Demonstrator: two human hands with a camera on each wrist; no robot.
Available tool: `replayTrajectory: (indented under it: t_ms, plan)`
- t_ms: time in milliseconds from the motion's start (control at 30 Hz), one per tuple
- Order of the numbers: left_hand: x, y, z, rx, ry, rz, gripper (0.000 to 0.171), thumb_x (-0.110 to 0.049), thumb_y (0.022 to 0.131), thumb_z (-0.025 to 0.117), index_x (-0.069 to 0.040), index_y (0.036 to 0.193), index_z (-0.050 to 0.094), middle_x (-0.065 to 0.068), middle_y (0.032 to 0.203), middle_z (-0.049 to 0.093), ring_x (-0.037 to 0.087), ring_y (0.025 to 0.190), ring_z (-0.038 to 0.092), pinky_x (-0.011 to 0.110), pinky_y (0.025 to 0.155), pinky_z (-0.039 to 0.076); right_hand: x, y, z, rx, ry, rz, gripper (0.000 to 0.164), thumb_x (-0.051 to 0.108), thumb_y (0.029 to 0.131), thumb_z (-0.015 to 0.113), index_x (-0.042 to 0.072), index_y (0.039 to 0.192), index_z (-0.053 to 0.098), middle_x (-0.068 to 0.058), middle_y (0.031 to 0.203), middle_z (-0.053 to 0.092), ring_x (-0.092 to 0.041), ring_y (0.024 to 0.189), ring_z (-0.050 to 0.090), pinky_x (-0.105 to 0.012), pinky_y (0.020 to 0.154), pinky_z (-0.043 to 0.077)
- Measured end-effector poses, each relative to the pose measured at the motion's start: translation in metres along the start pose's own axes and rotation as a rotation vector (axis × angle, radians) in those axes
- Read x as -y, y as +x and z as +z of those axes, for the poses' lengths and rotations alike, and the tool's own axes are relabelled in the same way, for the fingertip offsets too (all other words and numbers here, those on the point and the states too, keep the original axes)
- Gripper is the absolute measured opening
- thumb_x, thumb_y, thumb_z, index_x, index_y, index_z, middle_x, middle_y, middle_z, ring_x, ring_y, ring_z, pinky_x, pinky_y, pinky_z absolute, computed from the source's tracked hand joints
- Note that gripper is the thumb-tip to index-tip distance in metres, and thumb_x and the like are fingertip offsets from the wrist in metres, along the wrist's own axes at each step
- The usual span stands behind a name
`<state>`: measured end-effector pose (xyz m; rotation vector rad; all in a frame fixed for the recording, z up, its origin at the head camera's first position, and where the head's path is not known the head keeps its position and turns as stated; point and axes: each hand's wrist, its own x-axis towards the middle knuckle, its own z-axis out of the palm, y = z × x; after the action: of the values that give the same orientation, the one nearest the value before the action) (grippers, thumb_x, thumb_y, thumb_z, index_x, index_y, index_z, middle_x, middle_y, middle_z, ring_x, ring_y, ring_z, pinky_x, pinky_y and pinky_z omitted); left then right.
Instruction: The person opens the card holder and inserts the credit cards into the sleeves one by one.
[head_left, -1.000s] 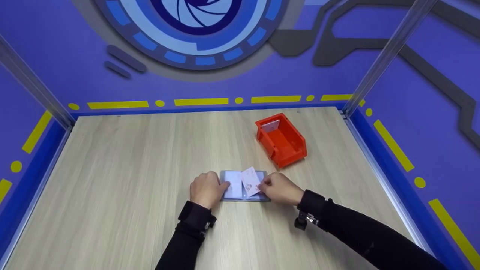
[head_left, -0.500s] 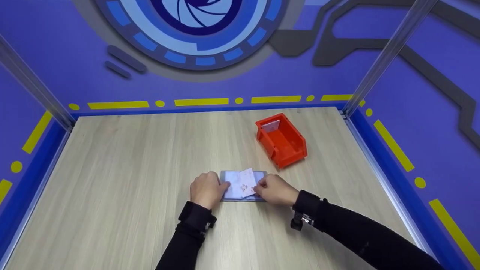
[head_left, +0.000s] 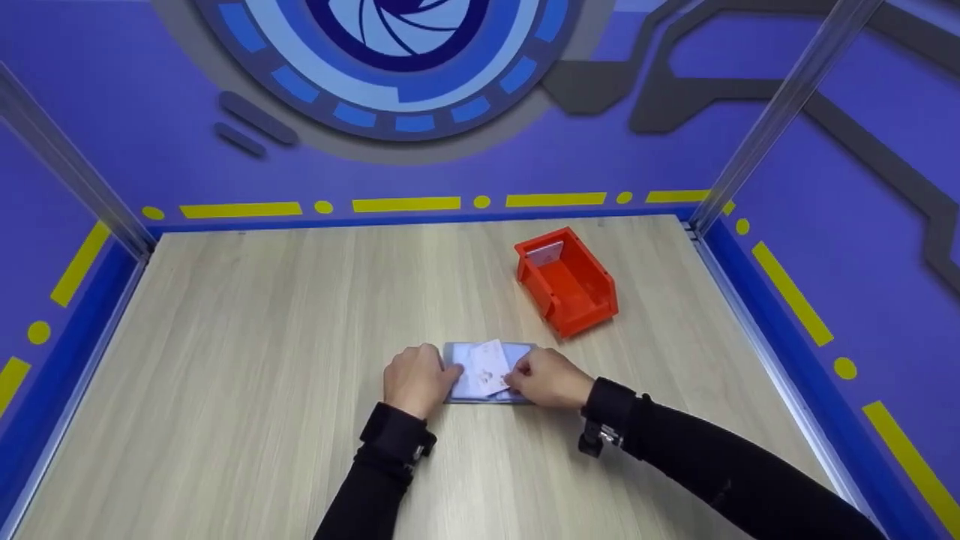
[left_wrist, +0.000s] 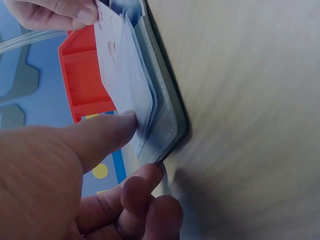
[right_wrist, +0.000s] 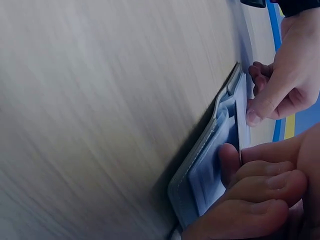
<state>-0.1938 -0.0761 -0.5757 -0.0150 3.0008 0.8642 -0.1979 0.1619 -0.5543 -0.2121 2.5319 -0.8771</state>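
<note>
A grey card holder (head_left: pixel 465 388) with clear sleeves lies spread open on the table. My left hand (head_left: pixel 416 381) holds its left edge, the thumb (left_wrist: pixel 117 122) pressing on the sleeves and curled fingers at the cover's edge in the left wrist view. Between the thumb and forefinger of my right hand (head_left: pixel 555 379) is a small white card (head_left: pixel 489 366) with pinkish print. The card slants over the middle of the card holder, its lower right corner pinched. In the right wrist view, fingers partly hide the right-hand sleeves (right_wrist: pixel 207 175).
An orange-red open-front bin (head_left: pixel 568 285) stands behind and right of the card holder, with a pale card-like piece (head_left: pixel 544 253) against its inner back wall. Blue panels (head_left: pixel 420 176) enclose the wooden table (head_left: pixel 262 360) at the back and sides.
My right hand has moved slightly left with the card, which now lies further over the left-hand sleeves. The left hand keeps its place on the card holder.
</note>
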Motion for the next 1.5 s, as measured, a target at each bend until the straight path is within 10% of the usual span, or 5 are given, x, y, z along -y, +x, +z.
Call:
replayTrajectory:
  t_ms: [1067,1300,1500]
  plan:
    - [0.000,-0.001,-0.001,0.030,0.012,-0.004,0.050,-0.034,0.094,0.084,-0.019,0.061,0.050,-0.003,0.064,0.052,0.017,0.057,0.048,0.034,0.053,0.033,0.018,0.000,0.014,-0.007,-0.075,-0.019,0.037,0.022,0.106,0.062,0.018,0.070,0.058,0.006,0.066,0.048,-0.014,0.063,0.047,-0.031,0.060,0.038]
    - [-0.003,-0.004,0.001,0.010,0.004,0.024,0.054,-0.035,0.096,0.082,-0.019,0.062,0.043,-0.003,0.063,0.048,0.017,0.057,0.045,0.035,0.053,0.031,0.028,0.003,0.018,0.004,-0.162,-0.038,0.035,0.022,0.106,0.065,0.017,0.072,0.059,0.004,0.068,0.050,-0.018,0.069,0.051,-0.067,0.102,0.048]
    - [-0.002,-0.003,0.000,-0.003,0.020,0.023,0.052,-0.038,0.097,0.082,-0.018,0.062,0.050,-0.002,0.065,0.052,0.018,0.058,0.047,0.036,0.054,0.032,0.028,0.006,0.016,0.044,-0.162,-0.048,0.031,0.021,0.106,0.069,0.014,0.076,0.071,0.005,0.069,0.055,-0.015,0.066,0.052,-0.035,0.066,0.044]
